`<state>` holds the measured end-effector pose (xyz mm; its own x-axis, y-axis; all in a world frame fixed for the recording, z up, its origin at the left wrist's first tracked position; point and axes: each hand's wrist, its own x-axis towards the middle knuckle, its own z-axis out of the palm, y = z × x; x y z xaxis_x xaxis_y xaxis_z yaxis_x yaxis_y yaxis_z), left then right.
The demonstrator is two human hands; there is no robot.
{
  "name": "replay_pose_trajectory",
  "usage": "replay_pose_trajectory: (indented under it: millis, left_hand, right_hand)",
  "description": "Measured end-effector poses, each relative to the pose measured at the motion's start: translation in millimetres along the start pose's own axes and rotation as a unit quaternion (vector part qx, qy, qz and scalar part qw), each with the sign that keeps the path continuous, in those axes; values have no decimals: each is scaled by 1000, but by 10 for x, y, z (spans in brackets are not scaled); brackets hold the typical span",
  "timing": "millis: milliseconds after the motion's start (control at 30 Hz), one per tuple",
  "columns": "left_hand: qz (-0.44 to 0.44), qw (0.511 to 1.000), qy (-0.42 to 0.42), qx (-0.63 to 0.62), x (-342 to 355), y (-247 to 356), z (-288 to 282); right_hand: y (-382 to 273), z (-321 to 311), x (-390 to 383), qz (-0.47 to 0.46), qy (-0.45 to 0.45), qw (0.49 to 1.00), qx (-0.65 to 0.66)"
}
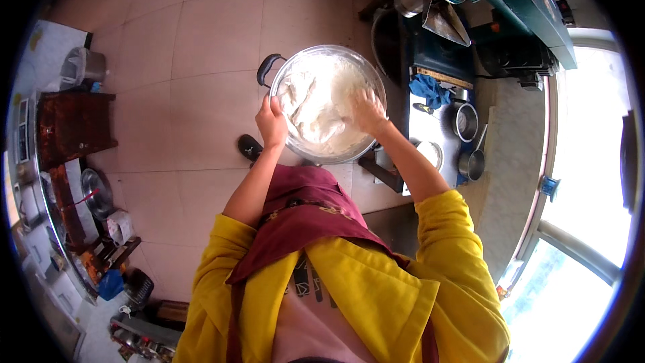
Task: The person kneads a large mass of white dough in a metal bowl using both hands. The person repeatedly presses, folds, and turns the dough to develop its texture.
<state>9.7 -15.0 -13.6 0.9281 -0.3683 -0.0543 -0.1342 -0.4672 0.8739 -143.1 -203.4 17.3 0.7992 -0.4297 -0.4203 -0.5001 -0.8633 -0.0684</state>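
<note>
A large round metal basin [373,75] with a black handle holds a pale mass of dough [321,104] and flour. My left hand [271,123] grips the basin's near-left rim. My right hand [368,111] presses down into the dough at the right side of the basin, fingers dusted with flour. Yellow sleeves and a dark red apron fill the lower part of the view.
A low white stand [424,115] to the right carries a blue cloth [430,89], small metal pots [466,122] and cups. A green machine [497,0] stands behind it. A dark sandal [250,147] lies on the pink tiled floor. Shelves with kitchenware line the left wall.
</note>
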Motion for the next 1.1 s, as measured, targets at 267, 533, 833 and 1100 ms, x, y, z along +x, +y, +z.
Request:
replay_pose_trajectory:
  millis: [267,533,833,1100]
  left_hand:
    - [12,1000,17,14,-75,-5,4]
    - [13,1000,-6,14,-78,-84,-21]
    - [20,999,-30,17,-103,28,-41]
    - [49,998,-29,14,-79,33,-8]
  right_hand:
    - [-321,310,-341,60,-117,990,58]
    - [-128,62,-75,25,-121,980,159]
    - [-89,-261,-11,18,-94,754,650]
    - [-796,382,605,63,242,927,281]
